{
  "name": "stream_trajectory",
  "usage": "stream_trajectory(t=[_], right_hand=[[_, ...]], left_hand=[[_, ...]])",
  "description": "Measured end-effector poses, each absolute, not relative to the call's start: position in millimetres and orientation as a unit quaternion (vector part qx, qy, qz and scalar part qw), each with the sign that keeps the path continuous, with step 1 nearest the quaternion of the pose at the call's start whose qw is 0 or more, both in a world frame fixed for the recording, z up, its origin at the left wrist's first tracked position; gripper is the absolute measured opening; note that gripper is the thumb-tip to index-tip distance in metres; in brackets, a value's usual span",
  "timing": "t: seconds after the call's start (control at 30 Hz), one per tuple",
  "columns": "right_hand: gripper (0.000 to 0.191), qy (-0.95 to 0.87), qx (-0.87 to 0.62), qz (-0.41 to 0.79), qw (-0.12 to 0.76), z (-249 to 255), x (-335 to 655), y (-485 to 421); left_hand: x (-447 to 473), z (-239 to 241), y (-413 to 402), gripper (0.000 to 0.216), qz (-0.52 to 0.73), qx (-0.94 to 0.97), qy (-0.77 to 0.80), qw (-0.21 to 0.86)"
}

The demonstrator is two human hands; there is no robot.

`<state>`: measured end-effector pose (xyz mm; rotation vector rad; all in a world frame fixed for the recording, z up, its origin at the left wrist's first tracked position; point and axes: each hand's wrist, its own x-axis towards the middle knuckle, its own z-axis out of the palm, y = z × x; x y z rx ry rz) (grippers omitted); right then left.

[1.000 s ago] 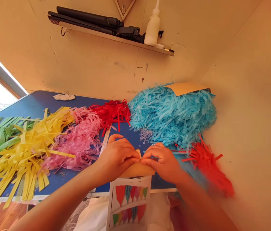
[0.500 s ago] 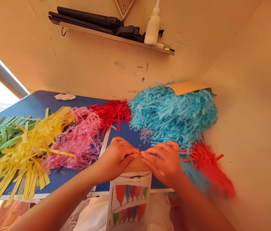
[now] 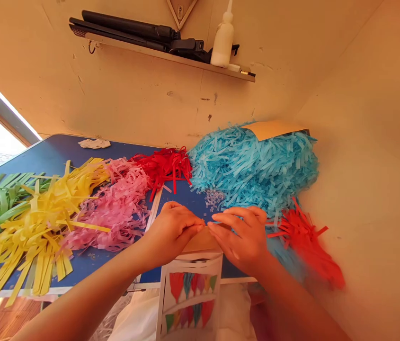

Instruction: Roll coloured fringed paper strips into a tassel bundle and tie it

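A narrow packet [image 3: 190,296] printed with rows of coloured tassels hangs toward me over the table's front edge, with a plain brown top part [image 3: 200,242]. My left hand [image 3: 173,232] is closed, its thumb and forefinger pinching the top edge of that brown part. Opposite it, my right hand [image 3: 244,234] pinches the same edge between thumb and fingertip, with another finger lifted away. The fingertips of both hands nearly meet. Just beyond them lies a small heap of clear, glittery bits [image 3: 214,199] on the blue table [image 3: 182,189].
Fringed paper bundles lie leftward: green [image 3: 1,199], yellow [image 3: 47,213], pink [image 3: 118,208] and red [image 3: 166,166]. A large light-blue fringe pile [image 3: 253,166] and another red bundle [image 3: 301,232] are right. A wall shelf [image 3: 171,58] carries a white bottle [image 3: 223,42] and black tools [image 3: 128,31].
A finger of my right hand has lifted slightly from the packet's edge. My left hand keeps its pinch. The whole view has shifted a little.
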<state>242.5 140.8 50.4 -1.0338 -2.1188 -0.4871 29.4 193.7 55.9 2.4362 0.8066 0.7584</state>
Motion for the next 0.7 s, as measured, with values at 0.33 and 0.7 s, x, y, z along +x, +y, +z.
stream_trajectory(t=[0.33, 0.7], right_hand=[[0.02, -0.841, -0.373, -0.166, 0.355, 47, 241, 126], [0.07, -0.632, -0.44, 0.341, 0.54, 27, 251, 153]], left_hand=[[30, 54, 193, 0.027, 0.28, 0.885, 0.309, 0.208], [26, 48, 199, 0.021, 0.326, 0.882, 0.316, 0.129]])
